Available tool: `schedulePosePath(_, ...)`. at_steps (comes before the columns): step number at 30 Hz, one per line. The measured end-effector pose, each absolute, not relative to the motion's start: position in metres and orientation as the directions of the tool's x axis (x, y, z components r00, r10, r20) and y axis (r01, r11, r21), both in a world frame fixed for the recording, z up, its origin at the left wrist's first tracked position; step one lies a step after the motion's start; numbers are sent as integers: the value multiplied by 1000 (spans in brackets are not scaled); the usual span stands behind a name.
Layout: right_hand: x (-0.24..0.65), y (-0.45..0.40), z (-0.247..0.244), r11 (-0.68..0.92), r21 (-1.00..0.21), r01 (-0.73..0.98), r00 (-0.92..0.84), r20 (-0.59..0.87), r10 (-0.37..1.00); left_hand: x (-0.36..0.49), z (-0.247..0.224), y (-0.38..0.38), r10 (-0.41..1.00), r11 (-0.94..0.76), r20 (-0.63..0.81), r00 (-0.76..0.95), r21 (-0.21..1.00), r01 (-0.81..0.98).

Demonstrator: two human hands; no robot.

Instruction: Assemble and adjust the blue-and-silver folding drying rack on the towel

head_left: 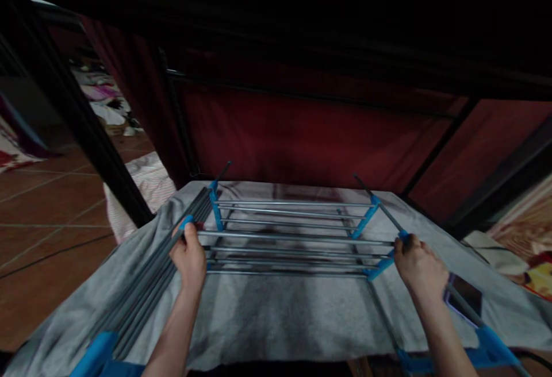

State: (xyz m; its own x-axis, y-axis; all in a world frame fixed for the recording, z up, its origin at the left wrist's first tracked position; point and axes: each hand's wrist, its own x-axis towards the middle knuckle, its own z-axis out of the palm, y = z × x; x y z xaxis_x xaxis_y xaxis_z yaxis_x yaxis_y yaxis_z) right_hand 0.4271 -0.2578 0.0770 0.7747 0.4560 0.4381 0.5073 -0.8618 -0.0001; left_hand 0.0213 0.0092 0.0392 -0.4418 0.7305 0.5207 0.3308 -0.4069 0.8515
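Note:
A rack of grey metal tubes (284, 274) joined by blue plastic connectors lies on a grey cloth. My left hand (190, 257) is closed round a blue connector (187, 222) on the rack's left side, thumb on top. My right hand (421, 266) is closed round another blue connector (403, 235) on the right side, its fingers curled over it. Between my two hands runs a crossbar (297, 239). Beside my left hand, several parallel tubes (150, 291) run down to a blue bracket (97, 354). Another blue bracket (495, 348) is at lower right.
A dark phone (464, 298) lies on the grey cloth (276, 322) by my right wrist. Behind the rack hangs a red curtain (310, 141) with a dark frame. Striped fabric (149, 190) and a tiled floor (47, 204) are on the left. A pale cloth (495, 253) is at right.

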Motion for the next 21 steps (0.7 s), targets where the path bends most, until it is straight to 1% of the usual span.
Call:
schedulePosePath(2, 425, -258, 76, -837, 2, 547, 746, 454, 488, 19, 38, 6, 750, -434, 512, -419, 858, 273)
schedulePosePath(4, 420, -254, 76, -784, -62, 618, 685, 531, 498, 16, 31, -3, 746, -434, 500, -441, 866, 248)
schedulePosePath(5, 416, -250, 77, -721, -115, 683, 636, 580, 509, 15, 26, -10, 739, -414, 485, -468, 875, 251)
schedulePosePath(7, 408, -237, 79, -502, -216, 837, 507, 650, 566, 15, 15, -33, 710, -375, 473, -521, 881, 289)
schedulePosePath(9, 398, -218, 84, -254, -287, 924, 383, 662, 644, 21, 10, -62, 689, -394, 517, -509, 856, 336)
schedulePosePath(10, 393, -206, 87, -168, -311, 936, 339, 657, 674, 27, 12, -76, 682, -434, 560, -471, 828, 355)
schedulePosePath(12, 382, -181, 97, -93, -332, 939, 296, 639, 710, 42, 30, -96, 677, -544, 646, -352, 762, 352)
schedulePosePath(14, 370, -153, 110, -71, -313, 947, 257, 606, 752, 59, 67, -95, 648, -632, 716, -260, 696, 340)
schedulePosePath(16, 354, -125, 122, -43, -257, 966, 179, 535, 826, 75, 115, -66, 615, -675, 746, -254, 665, 320)
schedulePosePath(17, 346, -111, 128, -20, -219, 975, 129, 493, 861, 82, 139, -42, 608, -669, 741, -285, 671, 319)
schedulePosePath(18, 337, -98, 133, 5, -178, 984, 76, 450, 890, 87, 162, -14, 624, -637, 722, -300, 692, 339)
schedulePosePath(19, 328, -86, 136, 32, -137, 990, 27, 409, 912, 91, 181, 17, 675, -581, 681, -284, 728, 363)
schedulePosePath(20, 319, -76, 138, 62, -97, 993, -22, 368, 930, 93, 196, 48, 748, -510, 620, -238, 766, 392)
schedulePosePath(21, 311, -66, 139, 91, -57, 994, -68, 324, 944, 93, 207, 77, 814, -430, 557, -169, 771, 471)
